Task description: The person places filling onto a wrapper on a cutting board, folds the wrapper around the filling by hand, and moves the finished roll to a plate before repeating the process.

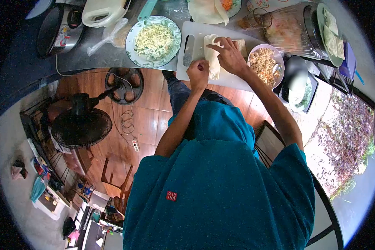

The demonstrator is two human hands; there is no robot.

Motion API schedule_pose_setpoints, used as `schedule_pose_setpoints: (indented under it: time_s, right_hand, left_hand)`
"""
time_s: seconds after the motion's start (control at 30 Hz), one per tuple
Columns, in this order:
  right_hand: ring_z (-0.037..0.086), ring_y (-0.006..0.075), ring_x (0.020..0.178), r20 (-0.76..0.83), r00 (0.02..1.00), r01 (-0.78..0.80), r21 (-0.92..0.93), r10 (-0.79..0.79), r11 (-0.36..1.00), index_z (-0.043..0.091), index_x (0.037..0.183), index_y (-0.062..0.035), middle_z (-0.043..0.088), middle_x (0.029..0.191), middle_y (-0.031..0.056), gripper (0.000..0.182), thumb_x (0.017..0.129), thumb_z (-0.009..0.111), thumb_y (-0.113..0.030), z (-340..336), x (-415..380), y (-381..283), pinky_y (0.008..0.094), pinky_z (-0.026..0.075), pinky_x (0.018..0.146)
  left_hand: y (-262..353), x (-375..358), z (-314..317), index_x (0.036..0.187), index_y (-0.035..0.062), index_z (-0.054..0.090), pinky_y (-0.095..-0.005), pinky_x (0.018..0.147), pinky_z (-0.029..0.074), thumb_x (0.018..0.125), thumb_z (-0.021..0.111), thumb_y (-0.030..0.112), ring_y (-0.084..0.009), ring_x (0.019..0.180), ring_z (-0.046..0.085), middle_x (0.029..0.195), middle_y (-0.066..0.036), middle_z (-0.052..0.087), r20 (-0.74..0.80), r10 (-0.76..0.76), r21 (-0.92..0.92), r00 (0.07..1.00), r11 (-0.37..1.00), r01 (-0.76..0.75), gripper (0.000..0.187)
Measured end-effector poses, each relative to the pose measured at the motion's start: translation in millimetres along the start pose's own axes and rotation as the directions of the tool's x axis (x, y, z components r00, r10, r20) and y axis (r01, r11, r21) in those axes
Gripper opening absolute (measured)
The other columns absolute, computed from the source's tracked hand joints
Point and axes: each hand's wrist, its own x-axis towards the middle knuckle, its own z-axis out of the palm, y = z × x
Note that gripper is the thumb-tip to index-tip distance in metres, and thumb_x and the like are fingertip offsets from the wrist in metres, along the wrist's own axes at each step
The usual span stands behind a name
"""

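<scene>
A pale folded spring roll wrapper point(213, 62) lies lengthwise on the white cutting board point(233, 81). My left hand point(198, 74) is curled at the wrapper's left edge, its thumb and forefinger pinched together. Over the far part of the wrapper is my right hand point(230, 56), thumb and bent fingers on the folded sheet. Another piece of wrapper point(240, 45) shows partly behind the right hand. Just right of the board, a bowl point(282, 75) holds a chopped orange-brown filling point(263, 62) and a spoon. To the left stands a patterned plate point(130, 52) of shredded cabbage point(154, 39).
Stacked wrappers point(206, 10) sit at the back, near a glass point(260, 18) and a large clear container point(285, 35). A green plate point(324, 25) holds folded wrappers at right. A white appliance point(104, 12) and plastic bag point(108, 39) stand left; a fan point(81, 125) is on the floor.
</scene>
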Motion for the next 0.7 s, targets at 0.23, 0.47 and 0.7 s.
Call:
schedule_pose_setpoints:
  time_s: [0.23,0.47,0.7]
  right_hand:
    - [0.053,0.0283,0.112,0.037,0.944,-0.319,0.358,0.328,0.878,0.062,0.123,-0.0125,0.059,0.115,0.0117,0.038,0.086,0.061,-0.013,19,-28,-13,0.0461,0.037,0.094]
    - [0.053,0.0250,0.109,-0.099,0.982,-0.146,0.149,0.162,0.978,0.064,0.122,-0.0130,0.056,0.116,0.0105,0.039,0.083,0.061,-0.010,18,-20,-25,0.0438,0.038,0.091]
    - [0.048,0.0253,0.115,0.033,0.984,0.178,-0.189,-0.175,0.966,0.070,0.111,-0.0174,0.052,0.127,0.0103,0.032,0.080,0.062,-0.016,21,-7,-4,0.0412,0.039,0.094]
  left_hand:
    - [8,-1,1,0.088,-0.0014,0.069,-0.0334,0.065,0.052,0.081,0.070,0.005,-0.0247,0.069,0.066,0.084,-0.014,0.065,-0.064,0.139,0.011,0.988,0.990,-0.139,0.010]
    - [16,-7,1,0.090,0.0004,0.069,-0.0351,0.066,0.051,0.080,0.071,0.006,-0.0272,0.075,0.065,0.087,-0.014,0.064,-0.085,0.181,0.051,0.980,0.983,-0.177,0.011]
    - [4,-9,5,0.085,0.0007,0.066,-0.0363,0.061,0.047,0.083,0.070,0.009,-0.0257,0.067,0.059,0.080,-0.012,0.059,-0.038,0.167,0.062,0.985,0.984,-0.165,0.010]
